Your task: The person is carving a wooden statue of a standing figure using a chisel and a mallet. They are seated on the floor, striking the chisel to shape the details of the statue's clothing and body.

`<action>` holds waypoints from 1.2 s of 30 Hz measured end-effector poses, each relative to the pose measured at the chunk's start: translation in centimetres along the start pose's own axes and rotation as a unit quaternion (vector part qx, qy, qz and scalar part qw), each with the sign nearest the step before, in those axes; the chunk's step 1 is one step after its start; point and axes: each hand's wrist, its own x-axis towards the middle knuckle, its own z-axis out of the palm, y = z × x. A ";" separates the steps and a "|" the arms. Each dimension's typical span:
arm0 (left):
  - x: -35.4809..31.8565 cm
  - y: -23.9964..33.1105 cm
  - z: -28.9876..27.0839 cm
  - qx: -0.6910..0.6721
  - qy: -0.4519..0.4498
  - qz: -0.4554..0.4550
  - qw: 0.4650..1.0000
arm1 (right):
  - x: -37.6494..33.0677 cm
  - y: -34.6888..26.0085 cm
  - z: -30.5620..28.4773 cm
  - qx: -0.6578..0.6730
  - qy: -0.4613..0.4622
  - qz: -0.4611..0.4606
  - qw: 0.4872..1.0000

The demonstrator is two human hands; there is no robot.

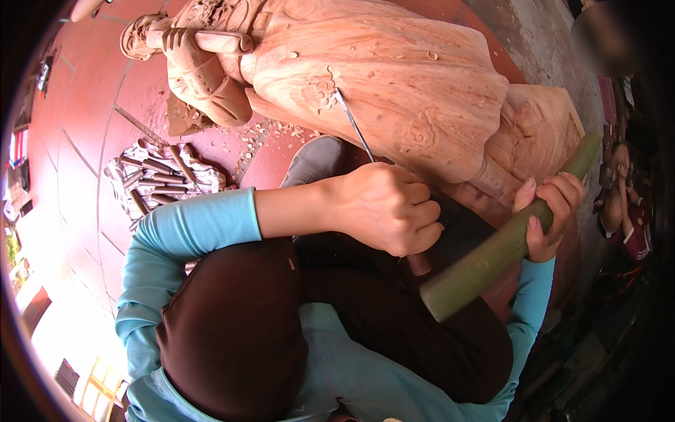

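Note:
My left hand (394,207) is closed in a fist round a carving chisel (355,126). Its thin metal blade slants up to the left, and the brown end of its handle shows below the fist. The blade's tip meets the edge of a carved flower pattern on a large reddish wooden statue (380,63), which lies on its side. In my right hand (552,211) is a thick green club-like mallet (478,267), held near its upper end. The mallet's blurred lower end is close to the chisel handle, with a gap between them.
Several chisels with dark handles lie on a striped cloth (211,174) at the left. Wood shavings (264,141) are scattered over the red tiled floor (84,158). A grey shoe (316,158) sits beside the statue. Another person (626,204) is at the far right.

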 end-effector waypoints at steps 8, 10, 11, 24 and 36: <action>1.5 -0.6 1.0 0.029 0.056 -0.040 0.997 | 0.9 2.1 0.7 0.055 -0.005 0.060 0.997; 2.0 -0.6 1.0 0.042 0.070 -0.056 0.995 | 1.5 2.7 0.7 0.036 -0.018 0.056 0.998; 2.3 -0.6 0.9 0.056 0.075 -0.063 0.994 | 1.7 3.0 0.9 0.015 -0.026 0.048 0.998; 5.0 -1.8 1.2 0.095 0.153 -0.175 0.968 | 1.5 8.9 5.5 0.154 0.142 -0.030 0.977; 6.4 -3.1 1.0 0.110 0.187 -0.243 0.945 | 2.6 11.3 7.2 0.172 0.149 0.067 0.971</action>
